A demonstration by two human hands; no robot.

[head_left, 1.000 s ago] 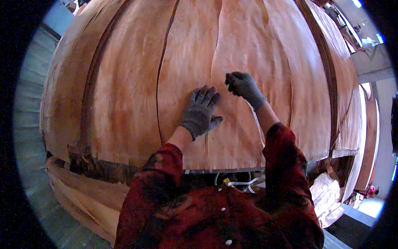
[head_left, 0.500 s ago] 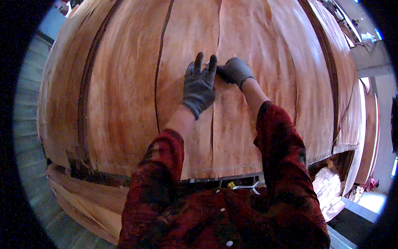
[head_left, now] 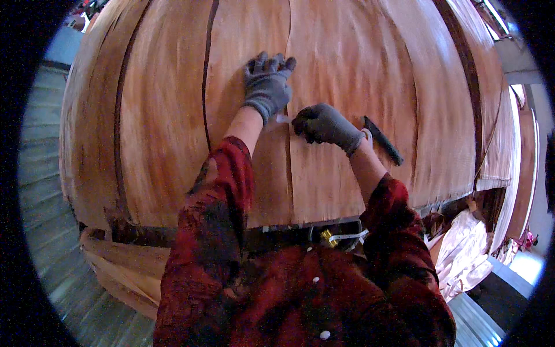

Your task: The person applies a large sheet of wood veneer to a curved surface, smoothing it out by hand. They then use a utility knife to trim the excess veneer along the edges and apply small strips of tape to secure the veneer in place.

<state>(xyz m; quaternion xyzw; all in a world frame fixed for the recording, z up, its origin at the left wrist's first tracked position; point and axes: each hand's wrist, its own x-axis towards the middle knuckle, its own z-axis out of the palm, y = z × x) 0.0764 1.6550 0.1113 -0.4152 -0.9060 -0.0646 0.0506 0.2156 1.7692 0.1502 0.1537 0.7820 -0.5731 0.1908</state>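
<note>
Spreading over the wood veneer (head_left: 347, 191), my left hand (head_left: 267, 87) lies palm down just left of a thin seam (head_left: 288, 173), its gloved fingers slightly apart and pointing away from me. The veneer sits directly in front of my body, its long sheets running from the near edge toward the far side, and the seam follows that same long axis. My right hand (head_left: 329, 127) is nearer to me and just right of the seam, knuckles up, its fingers curled together and pointing left. Their tips are closed on the end of a small pale strip (head_left: 282, 118), which lies roughly crosswise to the seam and reaches toward my left wrist; its far end is too blurred to make out. My left forearm comes up leaning a little right, the right one leaning left, both bare between glove and red-and-black sleeve (head_left: 222, 191). Beside my right wrist is a dark bar-shaped tool (head_left: 384, 141), slanting down to the right; I can't tell whether it rests on the veneer or hangs from the wrist.
</note>
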